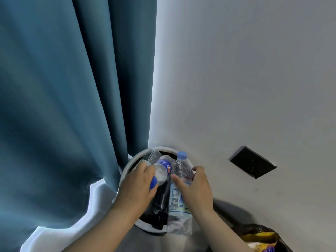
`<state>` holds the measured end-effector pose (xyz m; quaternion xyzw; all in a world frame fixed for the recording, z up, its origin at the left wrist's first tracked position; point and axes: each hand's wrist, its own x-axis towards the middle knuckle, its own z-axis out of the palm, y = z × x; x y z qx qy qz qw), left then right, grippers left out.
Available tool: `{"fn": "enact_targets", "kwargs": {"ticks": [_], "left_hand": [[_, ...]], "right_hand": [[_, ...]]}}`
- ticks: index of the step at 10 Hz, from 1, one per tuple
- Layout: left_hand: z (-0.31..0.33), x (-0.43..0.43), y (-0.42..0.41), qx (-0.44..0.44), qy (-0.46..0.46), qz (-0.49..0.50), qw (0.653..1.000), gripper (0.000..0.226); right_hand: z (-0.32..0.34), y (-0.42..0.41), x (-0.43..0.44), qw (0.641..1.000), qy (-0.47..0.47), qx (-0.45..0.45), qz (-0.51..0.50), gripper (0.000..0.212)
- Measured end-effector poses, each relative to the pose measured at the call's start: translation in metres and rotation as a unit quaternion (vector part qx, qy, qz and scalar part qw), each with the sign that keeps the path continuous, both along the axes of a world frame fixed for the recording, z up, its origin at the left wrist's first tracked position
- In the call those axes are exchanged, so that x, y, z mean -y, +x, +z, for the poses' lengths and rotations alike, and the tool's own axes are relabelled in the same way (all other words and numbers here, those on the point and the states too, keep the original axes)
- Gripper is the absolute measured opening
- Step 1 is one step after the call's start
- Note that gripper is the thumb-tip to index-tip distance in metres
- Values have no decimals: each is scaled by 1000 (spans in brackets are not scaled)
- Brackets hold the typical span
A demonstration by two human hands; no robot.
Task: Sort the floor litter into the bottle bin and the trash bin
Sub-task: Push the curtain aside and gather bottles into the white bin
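A round white bottle bin (127, 170) with a black liner stands on the floor in the corner between curtain and wall. My left hand (138, 186) grips a clear bottle with a dark blue label and blue cap (163, 170), tilted over the bin's opening. My right hand (196, 188) holds a taller clear bottle with a light blue cap (181, 166) by its middle, upright over the bin's right side. Another clear bottle (152, 155) lies inside the bin at the far rim. A second bin with a black bag (258, 231) sits at bottom right, holding yellow litter.
A teal curtain (72, 106) hangs on the left, its white lining (98, 197) pooling on the floor next to the bin. A pale wall (236, 88) rises behind, with a black socket plate (252, 161) on it. Grey floor (145, 242) shows at the bottom.
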<state>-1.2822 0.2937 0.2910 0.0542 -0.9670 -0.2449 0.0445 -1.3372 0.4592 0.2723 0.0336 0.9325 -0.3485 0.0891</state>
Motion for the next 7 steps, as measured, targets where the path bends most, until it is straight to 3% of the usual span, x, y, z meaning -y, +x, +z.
{"fn": "enact_targets", "kwargs": {"ticks": [4,7], "left_hand": [[-11,-2,15,74,19,10,997,32],[39,-6,33,82,-11,10,997,28]], "right_hand": [[2,-6,7,1000,8,26,4,60],[40,22,-13,999,3,-14,44,44]]}}
